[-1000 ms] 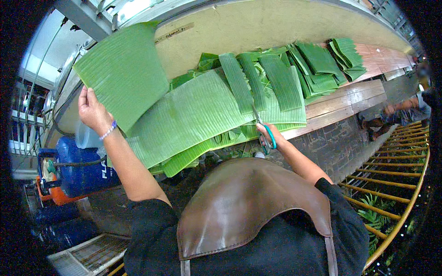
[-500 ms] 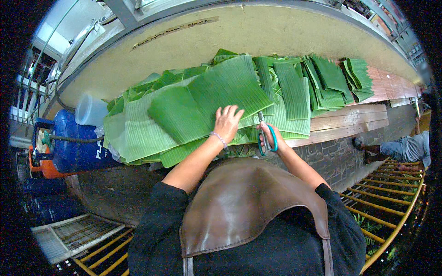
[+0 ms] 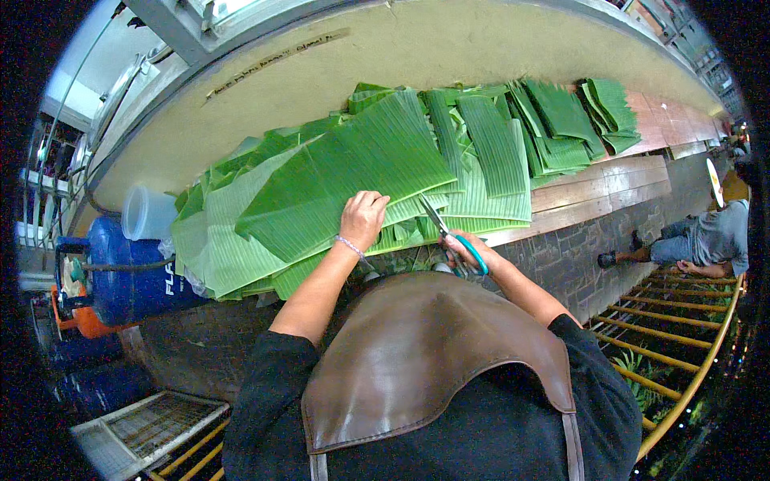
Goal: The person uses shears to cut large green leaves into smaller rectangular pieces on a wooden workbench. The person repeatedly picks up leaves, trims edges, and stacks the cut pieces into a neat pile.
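My left hand, a beaded bracelet at its wrist, has its fingers curled on the near edge of a large green banana leaf. This leaf lies slanted over paler leaf sheets on the bench. In my right hand is a pair of scissors with teal handles. The blades look parted and point up and left, their tips close to the leaf's lower right corner. To the right lie cut leaf pieces and folded leaf stacks.
A pale wall rises behind the wooden bench. At left stand a blue drum and a translucent tub. A yellow railing curves at the lower right, near another person on the paved floor.
My left hand has gone from spread fingers to curled ones at the leaf edge. The scissors have drawn slightly back from the leaf, blades turned more leftward. The person at right has shifted.
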Available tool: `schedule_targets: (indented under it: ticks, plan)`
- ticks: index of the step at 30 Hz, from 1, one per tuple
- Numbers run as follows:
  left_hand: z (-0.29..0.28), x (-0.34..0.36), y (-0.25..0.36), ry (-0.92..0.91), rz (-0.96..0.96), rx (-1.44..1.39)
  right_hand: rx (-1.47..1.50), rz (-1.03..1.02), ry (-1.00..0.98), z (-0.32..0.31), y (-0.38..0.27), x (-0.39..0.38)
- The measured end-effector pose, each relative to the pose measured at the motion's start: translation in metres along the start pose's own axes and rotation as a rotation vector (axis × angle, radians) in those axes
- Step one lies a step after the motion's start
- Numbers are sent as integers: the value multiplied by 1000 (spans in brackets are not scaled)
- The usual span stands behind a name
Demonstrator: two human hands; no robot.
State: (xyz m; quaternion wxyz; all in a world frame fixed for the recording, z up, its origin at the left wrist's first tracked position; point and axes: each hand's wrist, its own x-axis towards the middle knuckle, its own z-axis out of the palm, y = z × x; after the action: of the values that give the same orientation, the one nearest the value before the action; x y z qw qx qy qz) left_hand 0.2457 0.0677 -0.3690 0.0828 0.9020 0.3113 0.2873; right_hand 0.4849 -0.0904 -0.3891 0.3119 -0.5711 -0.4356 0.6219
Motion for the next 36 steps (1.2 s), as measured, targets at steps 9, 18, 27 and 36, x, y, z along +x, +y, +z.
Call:
schedule_targets:
  ticks: [9,18,27,36]
  plan:
    - [-5,0,1,-7,16,-3,6,-3,40,8,-5,6]
    - [-4,0,-2,-7,25,25,22,-3,54,13,-5,-4]
    - [-6,1,-1,-9,7,5,10,3,63,18,-14,-2]
    - [-6,0,-1,-14,-17,-21,30,56,159,23,-11,1]
